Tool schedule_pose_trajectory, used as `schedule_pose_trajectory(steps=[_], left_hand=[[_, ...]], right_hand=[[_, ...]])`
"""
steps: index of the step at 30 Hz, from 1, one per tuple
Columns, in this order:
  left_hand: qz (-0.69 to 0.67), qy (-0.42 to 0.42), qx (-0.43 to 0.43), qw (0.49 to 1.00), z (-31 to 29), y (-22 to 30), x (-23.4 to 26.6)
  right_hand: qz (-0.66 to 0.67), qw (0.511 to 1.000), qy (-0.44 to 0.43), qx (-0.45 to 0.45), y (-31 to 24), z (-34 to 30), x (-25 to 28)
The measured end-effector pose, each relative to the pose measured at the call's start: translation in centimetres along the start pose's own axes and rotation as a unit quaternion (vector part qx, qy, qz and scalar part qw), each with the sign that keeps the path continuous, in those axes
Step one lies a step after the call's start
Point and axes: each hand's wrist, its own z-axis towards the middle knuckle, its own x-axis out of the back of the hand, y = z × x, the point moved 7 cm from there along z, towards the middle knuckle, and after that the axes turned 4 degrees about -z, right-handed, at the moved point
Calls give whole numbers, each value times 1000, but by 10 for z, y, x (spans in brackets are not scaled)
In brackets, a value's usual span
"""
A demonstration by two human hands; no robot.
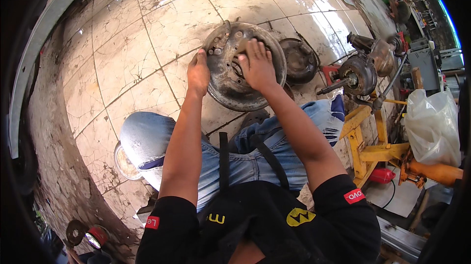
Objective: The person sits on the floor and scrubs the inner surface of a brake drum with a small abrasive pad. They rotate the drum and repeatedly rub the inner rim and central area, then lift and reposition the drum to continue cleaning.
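In front of my knees a round, dish-shaped metal brake backing plate [228, 87] is tilted up from the tiles, worn and greasy, with several holes and a central opening. My left hand [198, 73] is closed on its left edge, thumb along the rim and the other fingers mostly hidden. Across the upper right of its face lies my right hand [258, 66], fingers stretched flat. A small brown piece [242, 44] shows beside those fingertips; whether the hand holds it is unclear. A short dark fitting [227, 29] sits near the plate's top edge.
To the right lie a second dark round brake part [298, 61] and an axle assembly [365, 70]. Nearer are a yellow metal stand [365, 153] and a white plastic bag [431, 126]. A curved grey metal bar [30, 58] borders the left, and a pale disc [126, 162] lies by my left knee.
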Motion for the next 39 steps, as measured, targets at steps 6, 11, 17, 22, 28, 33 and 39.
schedule_pose_trajectory(steps=[6,11,17,22,28,33,39], left_hand=[[-5,-1,11,1000,0,1,4],[5,-2,12,1000,-12,14,-3],[-27,-4,14,1000,-4,3,1],[-64,-28,6,998,8,-9,-1],[-93,-50,12,994,-2,-1,-5],[-118,-34,-24,992,5,-11,4],[-13,65,-46,997,-9,-5,17]], right_hand=[[-27,991,-41,122,-36,-11,-6],[-63,997,-1,44,-17,-9,-4],[-87,989,-45,109,-36,-13,13],[-1,988,-69,141,-45,-26,7],[376,922,-84,44,-4,-9,56],[453,861,39,-229,105,5,87],[494,793,91,-344,161,-17,39]])
